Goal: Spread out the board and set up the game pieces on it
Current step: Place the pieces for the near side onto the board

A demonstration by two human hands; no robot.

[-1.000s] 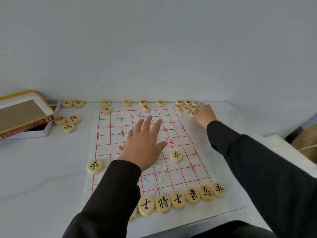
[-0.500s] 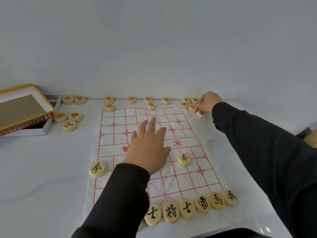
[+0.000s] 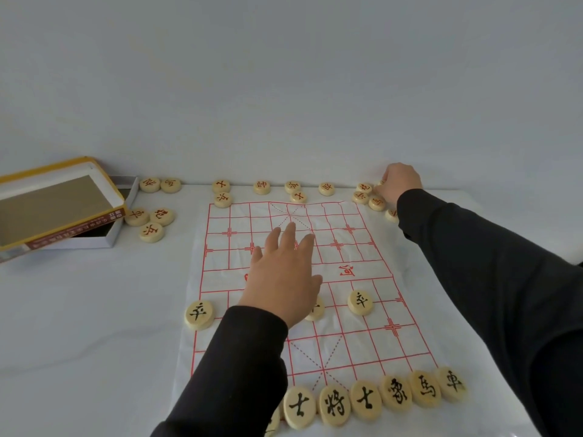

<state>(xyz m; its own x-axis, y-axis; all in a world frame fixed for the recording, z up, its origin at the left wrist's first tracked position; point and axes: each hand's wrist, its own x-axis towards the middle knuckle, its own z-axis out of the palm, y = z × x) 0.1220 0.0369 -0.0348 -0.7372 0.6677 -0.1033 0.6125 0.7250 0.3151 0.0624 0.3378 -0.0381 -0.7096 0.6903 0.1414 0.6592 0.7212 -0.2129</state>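
Observation:
The white paper board [image 3: 362, 326] with a red grid lies flat on the table. My left hand [image 3: 284, 272] rests open on its middle, fingers spread, partly covering one black-marked piece [image 3: 316, 310]. Two more black soldier pieces [image 3: 199, 314] [image 3: 360, 302] lie near the board's mid rows. A row of black-marked pieces [image 3: 334, 405] lines the near edge. Red-marked pieces [image 3: 262, 187] are scattered along the far edge. My right hand [image 3: 400, 182] is curled over the far-right cluster of red pieces [image 3: 364, 192], fingers closed on one at its tips.
An open yellow-and-white game box [image 3: 56, 203] sits at the far left, with several red pieces [image 3: 151, 231] beside it. A plain wall rises just behind the table's far edge. The table's right edge lies under my right sleeve.
My right hand has reached farther back into the far-right cluster and closed its fingers there. My left hand stays spread on the board.

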